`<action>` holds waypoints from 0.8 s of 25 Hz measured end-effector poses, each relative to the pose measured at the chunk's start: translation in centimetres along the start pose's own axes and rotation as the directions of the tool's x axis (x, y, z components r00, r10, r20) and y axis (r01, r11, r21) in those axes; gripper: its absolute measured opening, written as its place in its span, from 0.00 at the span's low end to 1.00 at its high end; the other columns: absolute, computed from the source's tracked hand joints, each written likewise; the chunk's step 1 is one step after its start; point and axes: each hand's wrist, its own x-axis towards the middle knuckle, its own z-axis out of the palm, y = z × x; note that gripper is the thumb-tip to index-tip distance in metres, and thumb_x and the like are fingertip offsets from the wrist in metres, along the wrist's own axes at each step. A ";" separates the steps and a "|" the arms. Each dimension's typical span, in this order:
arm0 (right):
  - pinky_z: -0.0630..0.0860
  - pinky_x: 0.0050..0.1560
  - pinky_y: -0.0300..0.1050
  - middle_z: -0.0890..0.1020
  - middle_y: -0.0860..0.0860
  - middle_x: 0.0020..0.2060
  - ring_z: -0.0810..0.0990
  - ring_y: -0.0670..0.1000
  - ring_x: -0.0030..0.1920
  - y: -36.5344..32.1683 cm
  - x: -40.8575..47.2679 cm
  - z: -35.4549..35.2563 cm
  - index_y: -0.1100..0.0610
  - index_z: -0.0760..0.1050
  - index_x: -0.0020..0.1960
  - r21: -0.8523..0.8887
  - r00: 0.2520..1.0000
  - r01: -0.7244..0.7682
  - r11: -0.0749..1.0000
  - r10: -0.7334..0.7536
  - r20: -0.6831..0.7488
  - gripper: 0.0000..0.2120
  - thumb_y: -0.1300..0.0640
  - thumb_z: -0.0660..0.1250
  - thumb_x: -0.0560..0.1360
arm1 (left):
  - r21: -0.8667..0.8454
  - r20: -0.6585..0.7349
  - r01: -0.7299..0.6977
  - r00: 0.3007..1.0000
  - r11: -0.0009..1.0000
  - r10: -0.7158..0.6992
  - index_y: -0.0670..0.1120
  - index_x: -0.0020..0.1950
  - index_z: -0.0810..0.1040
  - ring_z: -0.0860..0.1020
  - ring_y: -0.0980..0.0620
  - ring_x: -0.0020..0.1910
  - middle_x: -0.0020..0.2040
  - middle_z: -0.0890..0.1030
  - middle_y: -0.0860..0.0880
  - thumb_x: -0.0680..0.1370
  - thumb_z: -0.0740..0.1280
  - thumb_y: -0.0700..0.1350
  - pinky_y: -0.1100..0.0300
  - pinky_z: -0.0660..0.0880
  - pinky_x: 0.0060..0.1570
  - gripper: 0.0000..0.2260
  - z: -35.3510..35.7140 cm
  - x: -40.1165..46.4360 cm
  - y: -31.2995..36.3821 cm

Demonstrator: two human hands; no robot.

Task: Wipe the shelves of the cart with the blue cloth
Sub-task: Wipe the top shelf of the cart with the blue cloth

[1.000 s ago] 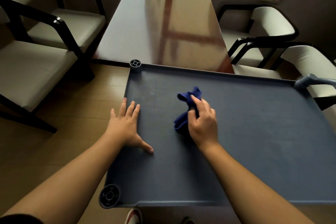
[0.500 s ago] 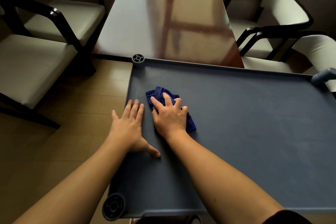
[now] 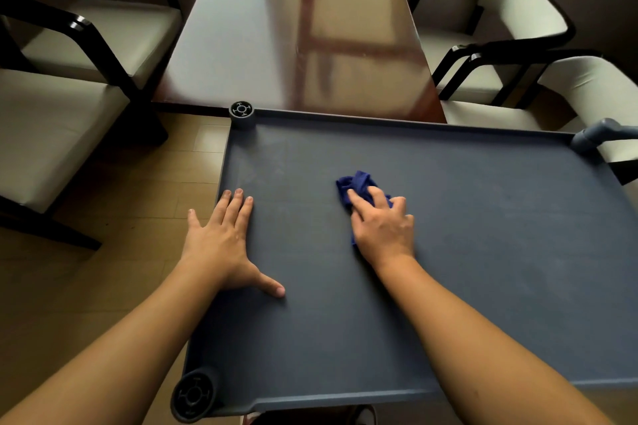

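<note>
1. Mostly hidden under right hand (image 3: pixel 381 224): bunched blue cloth (image 3: pixel 357 185), pressed down mid top shelf (image 3: pixel 483 252).
2. Left hand (image 3: pixel 222 241) flat, fingers spread, holding nothing, at shelf's left edge.

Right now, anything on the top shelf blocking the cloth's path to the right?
Nothing visible. The right hand presses the cloth on the shelf, and the surface to its right is bare up to the rim. The left hand rests flat at the left edge, away from that path.

Head view — close, downward over cart top (image 3: pixel 483 252)
</note>
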 end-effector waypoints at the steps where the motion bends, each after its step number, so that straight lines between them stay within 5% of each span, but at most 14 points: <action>1: 0.76 0.45 0.57 0.77 0.47 0.65 0.74 0.63 0.52 2.4 -0.1 -0.1 0.39 0.76 0.67 -0.003 0.999 -0.048 0.999 0.048 -0.002 0.20 0.46 0.65 0.75 | 0.004 0.000 0.003 1.000 1.000 -0.003 0.50 0.82 0.28 0.28 0.51 0.81 0.83 0.29 0.51 0.39 0.54 0.92 0.28 0.43 0.80 0.82 0.0 0.0 0.1; 7: 0.75 0.53 0.60 0.75 0.50 0.67 0.72 0.66 0.53 18.3 -2.4 -1.7 0.41 0.77 0.66 0.036 0.890 -0.454 0.890 0.455 -0.033 0.17 0.48 0.66 0.77 | 0.010 -0.010 0.007 1.000 1.000 -0.007 0.50 0.82 0.30 0.29 0.51 0.81 0.84 0.31 0.51 0.39 0.54 0.92 0.29 0.41 0.80 0.82 0.1 0.0 0.2; 10: 0.72 0.56 0.61 0.72 0.50 0.70 0.70 0.65 0.56 20.3 -2.4 -2.1 0.39 0.75 0.68 0.030 0.841 -0.541 0.840 0.541 0.020 0.17 0.46 0.62 0.80 | 0.032 0.009 0.026 1.000 0.999 -0.026 0.49 0.83 0.31 0.30 0.50 0.82 0.84 0.32 0.50 0.39 0.55 0.91 0.27 0.38 0.78 0.83 -0.2 0.1 0.6; 15: 0.74 0.57 0.63 0.74 0.54 0.67 0.71 0.68 0.58 16.4 -0.7 -3.2 0.46 0.77 0.67 0.242 0.869 -0.467 0.850 0.492 -0.049 0.17 0.48 0.62 0.80 | 0.052 -0.050 -0.028 0.998 0.998 0.030 0.47 0.83 0.32 0.32 0.37 0.82 0.85 0.35 0.42 0.40 0.57 0.90 0.32 0.33 0.79 0.83 -0.7 1.0 2.8; 20: 0.75 0.56 0.56 0.78 0.56 0.62 0.75 0.67 0.53 5.4 3.2 -3.7 0.47 0.81 0.64 0.477 0.935 -0.189 0.858 0.306 -0.181 0.15 0.52 0.66 0.78 | -0.052 0.013 -0.062 0.998 0.997 0.063 0.50 0.79 0.23 0.21 0.35 0.75 0.80 0.24 0.42 0.39 0.62 0.89 0.32 0.31 0.78 0.84 0.2 1.6 4.3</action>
